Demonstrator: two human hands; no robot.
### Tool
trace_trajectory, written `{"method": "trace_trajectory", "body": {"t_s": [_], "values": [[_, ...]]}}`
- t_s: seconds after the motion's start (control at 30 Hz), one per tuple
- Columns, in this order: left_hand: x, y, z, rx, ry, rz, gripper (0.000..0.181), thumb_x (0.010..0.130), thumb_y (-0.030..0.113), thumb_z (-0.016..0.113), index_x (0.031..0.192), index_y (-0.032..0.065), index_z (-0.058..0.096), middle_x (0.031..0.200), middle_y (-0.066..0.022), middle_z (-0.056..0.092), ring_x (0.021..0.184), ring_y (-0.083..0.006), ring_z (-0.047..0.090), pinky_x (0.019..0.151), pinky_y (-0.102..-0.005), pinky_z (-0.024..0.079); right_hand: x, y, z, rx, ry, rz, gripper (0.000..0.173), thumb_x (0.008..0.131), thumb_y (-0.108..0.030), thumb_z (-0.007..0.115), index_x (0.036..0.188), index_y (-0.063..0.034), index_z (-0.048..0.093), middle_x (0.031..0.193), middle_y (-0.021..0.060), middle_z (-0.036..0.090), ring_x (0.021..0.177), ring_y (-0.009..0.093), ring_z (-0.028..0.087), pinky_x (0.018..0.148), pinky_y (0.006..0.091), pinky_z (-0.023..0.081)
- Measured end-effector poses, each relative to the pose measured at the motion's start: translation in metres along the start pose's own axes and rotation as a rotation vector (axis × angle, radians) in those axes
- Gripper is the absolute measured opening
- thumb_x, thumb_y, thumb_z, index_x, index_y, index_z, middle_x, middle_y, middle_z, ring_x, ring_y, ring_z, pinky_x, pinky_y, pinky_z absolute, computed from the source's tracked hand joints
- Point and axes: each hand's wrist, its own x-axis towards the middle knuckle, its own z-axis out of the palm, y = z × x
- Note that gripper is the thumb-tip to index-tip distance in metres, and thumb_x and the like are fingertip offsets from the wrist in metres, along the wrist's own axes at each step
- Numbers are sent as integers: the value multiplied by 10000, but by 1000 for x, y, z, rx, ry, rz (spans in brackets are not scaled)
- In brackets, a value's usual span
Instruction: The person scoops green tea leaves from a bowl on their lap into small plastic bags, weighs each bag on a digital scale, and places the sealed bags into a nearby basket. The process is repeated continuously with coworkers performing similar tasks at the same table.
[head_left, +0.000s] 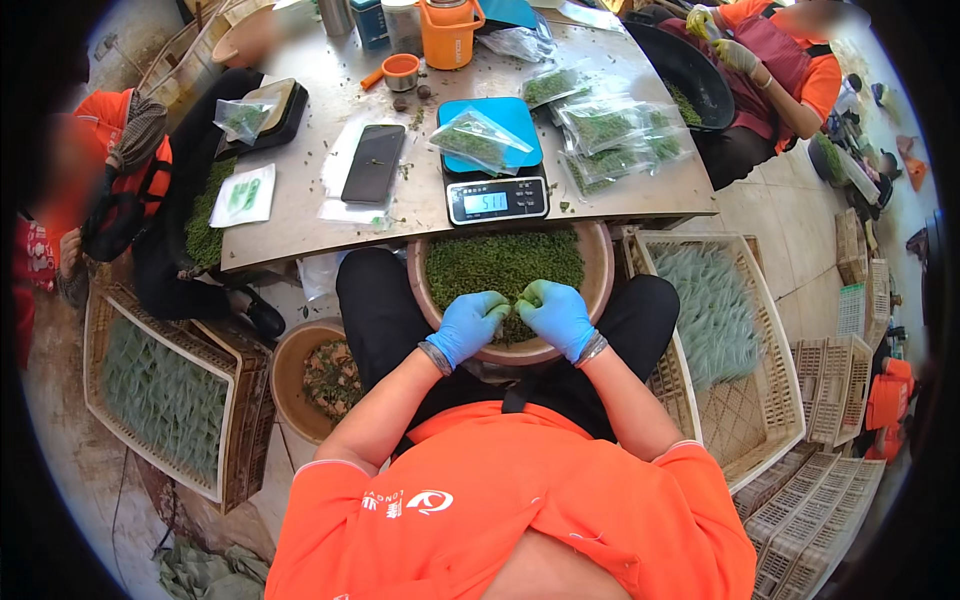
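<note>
Both my hands wear blue gloves with greenish fingertips and meet over a round basin (605, 259) of small green peppercorn-like berries (502, 262). My left hand (471, 324) and my right hand (553, 313) pinch a tiny green piece between their fingertips, too small to make out. Beyond the basin, on the table's near edge, a digital kitchen scale (497, 201) bears a blue tray (517, 112). A clear plastic bag of green berries (472, 142) lies on that tray. Several filled bags (607, 161) are piled right of the scale.
A black smartphone (373, 163) lies on the metal table (292, 225). Crates of filled bags stand at right (787, 390) and left (225, 442). A debris bucket (289, 375) is by my left leg. Co-workers sit at left (142, 150) and right (780, 75); an orange mug (448, 37) stands at the back.
</note>
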Motion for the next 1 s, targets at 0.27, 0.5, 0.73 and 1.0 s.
{"method": "trace_trajectory", "body": {"t_s": [0.27, 0.5, 0.73, 1.0], "values": [[1, -5, -13, -226, 5, -94, 166, 923, 98, 590, 1046, 14, 665, 746, -61, 667, 609, -104, 623, 558, -254, 499, 5, -7, 1, -69, 5, -113, 208, 827, -288, 660, 847, -83, 691, 806, 146, 676, 745, 329, 657, 671, 426, 520], [1, -33, -29, -3, 133, 3, 303, 902, 108, 613, 1192, 22, 623, 901, -104, 690, 771, -148, 647, 703, -275, 513, 70, -66, -63, 866, 271, 103, 124, 908, -86, 628, 960, 15, 677, 756, 20, 657, 623, 39, 558, 555, 199, 459], [-6, -38, -13, 196, 141, 43, 300, 882, 135, 632, 1180, 105, 653, 990, -153, 701, 873, -276, 688, 785, -341, 535, 133, -43, -30, 1046, 525, 110, 117, 905, -80, 656, 965, 20, 662, 767, 58, 674, 550, 63, 570, 478, 194, 446], [-5, -33, -15, 237, 114, -49, 302, 876, 94, 632, 1175, 63, 647, 1085, -126, 698, 947, -216, 686, 844, -300, 522, 138, -47, -24, 1100, 616, 120, 125, 919, -105, 643, 992, -3, 643, 784, 61, 685, 521, 54, 552, 443, 186, 412]]}}
